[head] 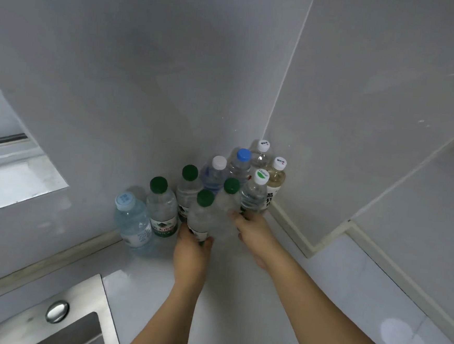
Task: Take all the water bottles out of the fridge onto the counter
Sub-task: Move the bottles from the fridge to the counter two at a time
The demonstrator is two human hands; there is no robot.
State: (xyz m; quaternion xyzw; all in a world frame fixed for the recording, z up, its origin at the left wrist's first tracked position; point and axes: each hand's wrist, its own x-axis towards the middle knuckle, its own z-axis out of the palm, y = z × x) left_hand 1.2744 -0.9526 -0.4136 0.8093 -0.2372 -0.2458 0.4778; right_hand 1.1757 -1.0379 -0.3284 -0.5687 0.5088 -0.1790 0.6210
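Several water bottles stand clustered in the corner of the white counter (238, 295). My left hand (191, 253) grips a green-capped bottle (202, 216) at its lower body. My right hand (253, 231) holds another green-capped bottle (227, 207) beside it, fingers wrapped round its base. Behind them stand two more green-capped bottles (160, 207) (188, 187), a pale-blue-capped bottle (132, 218) at the left, a white-capped one (216, 173), a blue-capped one (241, 164), a green-and-white-capped one (255, 193) and two white-capped bottles (275, 181) (261, 152) in the corner. The fridge is out of view.
A steel sink (72, 322) with a round button fitting lies at the lower left. White tiled walls meet behind the bottles. A window ledge (16, 174) is at the left. The counter runs on to the right along the wall.
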